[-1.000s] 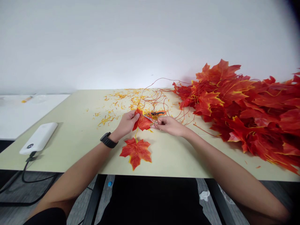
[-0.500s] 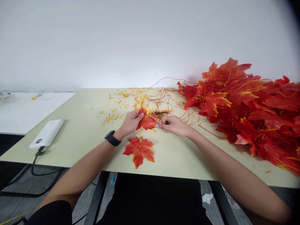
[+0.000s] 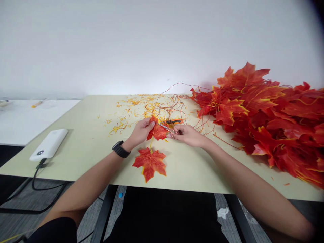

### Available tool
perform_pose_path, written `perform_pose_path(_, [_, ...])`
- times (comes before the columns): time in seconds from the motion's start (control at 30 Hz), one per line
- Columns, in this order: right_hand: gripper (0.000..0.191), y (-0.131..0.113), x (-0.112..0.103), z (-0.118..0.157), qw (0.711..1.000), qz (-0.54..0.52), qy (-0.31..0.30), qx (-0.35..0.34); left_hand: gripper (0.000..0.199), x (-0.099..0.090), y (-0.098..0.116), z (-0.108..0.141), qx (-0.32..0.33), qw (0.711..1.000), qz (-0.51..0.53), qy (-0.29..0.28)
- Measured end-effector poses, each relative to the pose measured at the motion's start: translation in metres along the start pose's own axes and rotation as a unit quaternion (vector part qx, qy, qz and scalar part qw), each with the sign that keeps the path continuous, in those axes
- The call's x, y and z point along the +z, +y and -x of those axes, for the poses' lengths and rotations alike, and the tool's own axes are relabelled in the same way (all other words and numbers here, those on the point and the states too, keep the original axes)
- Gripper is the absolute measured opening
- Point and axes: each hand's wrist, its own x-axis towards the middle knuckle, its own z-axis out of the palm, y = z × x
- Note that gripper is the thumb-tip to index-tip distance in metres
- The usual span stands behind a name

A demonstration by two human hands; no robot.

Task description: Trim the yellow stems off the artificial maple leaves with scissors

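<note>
My left hand (image 3: 141, 132) pinches the upper left edge of a red maple leaf (image 3: 160, 133) between thumb and fingers. My right hand (image 3: 186, 135) is closed round the handles of small metal scissors (image 3: 173, 131). The scissor blades lie across the top of this leaf, their tips close to my left thumb. A second red leaf (image 3: 150, 164) rests flat on the table nearer to me, with a yellow stem running up towards the held leaf. Behind the scissors lies a tool with orange and black handles (image 3: 174, 121).
Red leaves are heaped in a large pile (image 3: 273, 118) at the right. Thin red strings (image 3: 177, 104) and yellow clippings (image 3: 136, 101) lie at the back of the table (image 3: 83, 135). A white power bank (image 3: 49, 145) with a black cable sits at the left.
</note>
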Motion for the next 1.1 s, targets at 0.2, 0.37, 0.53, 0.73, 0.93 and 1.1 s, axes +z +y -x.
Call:
perform_pose_path(0.2, [0.056,-0.0011,0.0006,-0.0008,1.0,-0.013,-0.009,0.001,0.053,0.0005,0.0051,0.0009,0.005,1.0,-0.011,-0.009])
perform_pose_path(0.37, [0.055,0.0003,0.0018,-0.0009,1.0,-0.024,-0.006,-0.001,0.055,0.0017,0.0057,0.0,0.01,1.0,-0.004,-0.013])
perform_pose_path(0.53, [0.057,-0.0001,0.002,0.0002,1.0,-0.028,-0.009,0.004,0.054,0.0011,0.0008,-0.0002,-0.007,1.0,-0.008,-0.008])
perform_pose_path(0.73, [0.062,0.0019,0.0026,-0.0008,1.0,-0.02,-0.008,0.001,0.049,-0.0014,0.0009,0.0008,0.013,0.999,-0.033,0.014])
perform_pose_path(0.93, [0.063,-0.0009,0.0018,-0.0003,1.0,-0.002,-0.003,0.006,0.046,-0.0016,0.0012,0.0008,0.016,0.999,-0.04,0.014])
perform_pose_path(1.1, [0.063,-0.001,0.0029,-0.0006,1.0,-0.008,-0.001,0.005,0.041,-0.001,0.0022,0.0015,0.001,0.999,-0.047,0.01])
